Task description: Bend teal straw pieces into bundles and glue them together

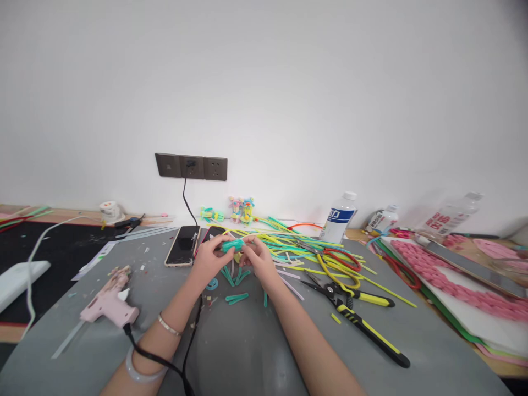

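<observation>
A small teal bundle of bent pipe cleaners (pixel 233 245) is held up between both sets of fingertips above the grey mat (pixel 231 352). My left hand (pixel 211 257) pinches its left end, and my right hand (pixel 258 259) grips the right end with curled fingers. Just below lie several folded teal pipe cleaner pieces (pixel 236 298). Near my left wrist is a flat blue coil (pixel 212 284). Behind and right of my hands spreads a loose pile of yellow, green and lilac pipe cleaners (pixel 284 234).
Left is a pink hot glue gun (pixel 109 307), its black cord crossing my left forearm. Right lie cutting pliers (pixel 363 330) and scissors (pixel 342 259). A phone (pixel 182 246), a bottle (pixel 339 219) and small pipe cleaner figures (pixel 241 210) stand or lie toward the wall.
</observation>
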A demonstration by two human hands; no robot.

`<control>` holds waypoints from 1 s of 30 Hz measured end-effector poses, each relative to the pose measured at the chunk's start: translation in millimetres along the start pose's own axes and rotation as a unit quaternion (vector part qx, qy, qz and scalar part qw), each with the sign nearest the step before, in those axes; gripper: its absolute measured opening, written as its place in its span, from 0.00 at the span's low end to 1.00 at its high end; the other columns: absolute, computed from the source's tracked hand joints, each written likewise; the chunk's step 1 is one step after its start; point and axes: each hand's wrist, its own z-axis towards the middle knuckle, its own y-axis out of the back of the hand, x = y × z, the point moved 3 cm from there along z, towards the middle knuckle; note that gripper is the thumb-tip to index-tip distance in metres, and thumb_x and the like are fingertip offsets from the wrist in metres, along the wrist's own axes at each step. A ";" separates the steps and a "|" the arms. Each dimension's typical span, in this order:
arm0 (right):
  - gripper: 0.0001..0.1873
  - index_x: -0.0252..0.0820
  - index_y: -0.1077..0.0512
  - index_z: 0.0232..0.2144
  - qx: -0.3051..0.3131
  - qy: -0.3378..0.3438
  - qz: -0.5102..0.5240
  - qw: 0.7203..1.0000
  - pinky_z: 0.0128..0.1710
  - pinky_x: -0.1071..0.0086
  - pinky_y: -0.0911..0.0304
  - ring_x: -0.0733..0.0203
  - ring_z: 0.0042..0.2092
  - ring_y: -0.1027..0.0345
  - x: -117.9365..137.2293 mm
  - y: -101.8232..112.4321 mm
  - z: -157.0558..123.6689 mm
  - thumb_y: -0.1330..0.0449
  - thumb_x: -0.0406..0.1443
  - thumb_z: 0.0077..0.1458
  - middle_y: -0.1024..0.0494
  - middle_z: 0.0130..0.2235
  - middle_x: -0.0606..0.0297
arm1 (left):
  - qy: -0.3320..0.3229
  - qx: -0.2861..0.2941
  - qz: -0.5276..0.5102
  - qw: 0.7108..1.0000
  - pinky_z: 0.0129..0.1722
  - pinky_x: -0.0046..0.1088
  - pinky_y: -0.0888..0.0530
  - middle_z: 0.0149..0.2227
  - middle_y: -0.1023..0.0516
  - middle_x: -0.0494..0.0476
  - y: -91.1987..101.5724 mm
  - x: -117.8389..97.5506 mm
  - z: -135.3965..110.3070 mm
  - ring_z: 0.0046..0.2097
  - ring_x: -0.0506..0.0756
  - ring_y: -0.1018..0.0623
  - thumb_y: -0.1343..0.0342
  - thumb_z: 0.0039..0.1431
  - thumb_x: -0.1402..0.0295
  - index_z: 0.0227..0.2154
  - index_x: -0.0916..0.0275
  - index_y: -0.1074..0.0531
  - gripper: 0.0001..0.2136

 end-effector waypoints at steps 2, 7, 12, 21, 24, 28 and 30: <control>0.22 0.45 0.35 0.32 -0.001 -0.011 0.008 1.000 0.18 0.74 0.45 0.67 0.17 0.34 0.3 -0.2 0.0 0.32 0.50 0.44 0.27 0.23 0.74 | 0.001 0.000 0.003 1.000 0.32 0.26 0.20 0.38 0.18 0.57 -0.1 -0.4 0.1 0.37 0.56 0.19 0.44 0.55 0.68 0.39 0.63 0.23 0.10; 0.21 0.44 0.35 0.32 -0.004 -0.025 0.015 1.000 0.19 0.75 0.48 0.68 0.17 0.34 1.6 -0.7 -1.0 0.32 0.49 0.45 0.27 0.23 0.74 | 0.004 0.001 0.011 1.000 0.32 0.27 0.20 0.38 0.18 0.58 -0.6 0.2 0.5 0.37 0.56 0.19 0.44 0.56 0.68 0.39 0.63 0.23 0.10; 0.21 0.44 0.35 0.32 -0.006 -0.029 0.018 0.999 0.18 0.75 0.50 0.68 0.17 0.34 1.4 -1.2 -0.7 0.32 0.49 0.43 0.26 0.23 0.74 | 0.007 -0.001 0.011 1.000 0.32 0.26 0.20 0.38 0.18 0.58 -0.3 -0.2 0.4 0.37 0.56 0.19 0.44 0.55 0.67 0.39 0.63 0.23 0.10; 0.19 0.44 0.35 0.31 -0.009 -0.032 0.013 0.999 0.19 0.74 0.49 0.67 0.18 0.34 1.7 -1.3 -1.3 0.33 0.47 0.44 0.27 0.24 0.73 | 0.010 0.005 0.008 1.000 0.32 0.26 0.21 0.38 0.19 0.58 -0.5 -0.9 0.6 0.37 0.55 0.20 0.44 0.55 0.67 0.39 0.64 0.24 0.11; 0.19 0.44 0.35 0.31 -0.011 -0.034 0.012 0.999 0.18 0.74 0.49 0.67 0.18 0.34 0.9 -0.9 -0.8 0.33 0.47 0.43 0.28 0.23 0.74 | 0.007 0.007 0.007 1.000 0.32 0.26 0.21 0.38 0.20 0.58 -0.6 -1.7 0.4 0.37 0.55 0.20 0.44 0.55 0.67 0.39 0.64 0.24 0.10; 0.18 0.44 0.35 0.32 -0.013 -0.033 0.009 0.999 0.19 0.75 0.49 0.67 0.18 0.34 0.1 -0.5 -0.6 0.34 0.47 0.44 0.28 0.23 0.74 | 0.003 0.009 0.006 1.000 0.32 0.26 0.21 0.38 0.20 0.59 -0.4 -3.5 0.4 0.37 0.55 0.20 0.45 0.55 0.68 0.39 0.64 0.24 0.10; 0.18 0.44 0.35 0.32 -0.012 -0.032 0.009 0.999 0.19 0.75 0.49 0.67 0.18 0.34 0.1 -0.5 -0.6 0.35 0.46 0.44 0.29 0.22 0.75 | 0.000 0.012 0.004 1.000 0.32 0.26 0.21 0.38 0.20 0.59 -0.4 -3.9 0.5 0.37 0.55 0.20 0.45 0.55 0.68 0.39 0.64 0.24 0.10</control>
